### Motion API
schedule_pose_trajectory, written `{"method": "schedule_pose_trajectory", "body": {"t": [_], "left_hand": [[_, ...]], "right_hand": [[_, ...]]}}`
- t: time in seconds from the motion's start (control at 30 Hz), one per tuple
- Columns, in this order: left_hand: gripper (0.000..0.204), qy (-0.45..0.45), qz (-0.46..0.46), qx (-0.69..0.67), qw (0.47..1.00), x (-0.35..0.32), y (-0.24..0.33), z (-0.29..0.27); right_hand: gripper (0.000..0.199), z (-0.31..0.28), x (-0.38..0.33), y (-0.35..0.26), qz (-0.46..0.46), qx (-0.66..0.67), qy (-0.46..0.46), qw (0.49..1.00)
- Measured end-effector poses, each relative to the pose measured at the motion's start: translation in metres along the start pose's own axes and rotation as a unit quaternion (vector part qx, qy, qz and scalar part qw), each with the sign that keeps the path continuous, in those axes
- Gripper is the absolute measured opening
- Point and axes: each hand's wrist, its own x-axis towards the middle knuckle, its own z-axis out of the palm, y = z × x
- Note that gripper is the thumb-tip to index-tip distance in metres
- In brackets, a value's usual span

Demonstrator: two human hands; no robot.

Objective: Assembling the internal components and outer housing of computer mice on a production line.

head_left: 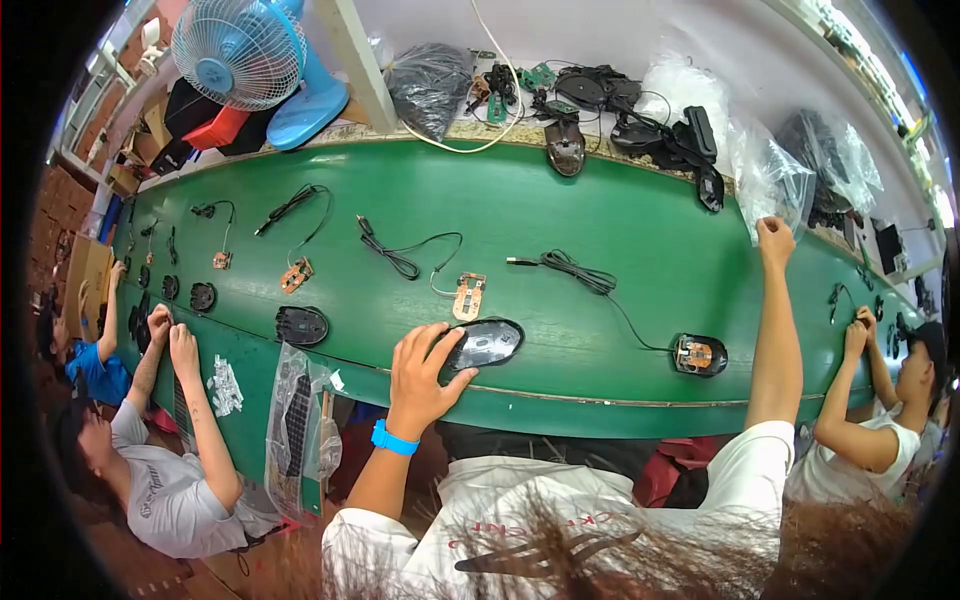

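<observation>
My left hand, wearing a blue wristband, grips the left end of a black mouse shell at the near edge of the green worktop. Just beyond it lies an orange circuit board with a coiled black cable. My right arm stretches far out to the right. Its hand pinches the lower edge of a clear plastic bag by the back ledge; the fingertips are partly hidden. Between my hands, a mouse base with a board fitted in it trails a cable.
More boards, cables and shells line the green worktop leftward. The back ledge holds a blue fan, bagged parts, loose cables and a mouse cover. Co-workers sit at both sides. A bagged strip lies left.
</observation>
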Motion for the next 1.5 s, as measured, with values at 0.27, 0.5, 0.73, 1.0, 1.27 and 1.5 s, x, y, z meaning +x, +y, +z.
{"method": "schedule_pose_trajectory", "body": {"t": [0.27,0.5,0.73,1.0,1.27,1.5], "left_hand": [[0.067,0.009,0.035,0.035,0.999,0.001,-0.015,-0.006],[0.073,0.011,0.042,0.046,0.998,-0.002,-0.017,-0.006],[0.075,0.008,0.084,0.015,0.996,0.006,0.018,0.013],[0.072,-0.003,0.082,-0.043,0.996,0.017,0.044,0.032],[0.072,-0.032,0.056,-0.046,0.997,0.022,0.041,0.029],[0.070,-0.060,0.037,-0.055,0.996,0.021,0.039,0.027]], "right_hand": [[0.024,-0.033,-0.054,-0.062,0.076,0.210,0.005,0.975],[0.023,-0.116,-0.178,-0.174,0.057,0.501,-0.297,0.811],[0.019,-0.117,-0.266,-0.220,0.054,0.617,-0.420,0.664],[0.016,-0.108,-0.322,-0.236,-0.098,0.372,-0.400,0.832],[0.019,-0.119,-0.328,-0.255,-0.126,0.332,-0.279,0.892],[0.022,-0.098,-0.321,-0.297,-0.232,0.316,-0.305,0.868]]}}
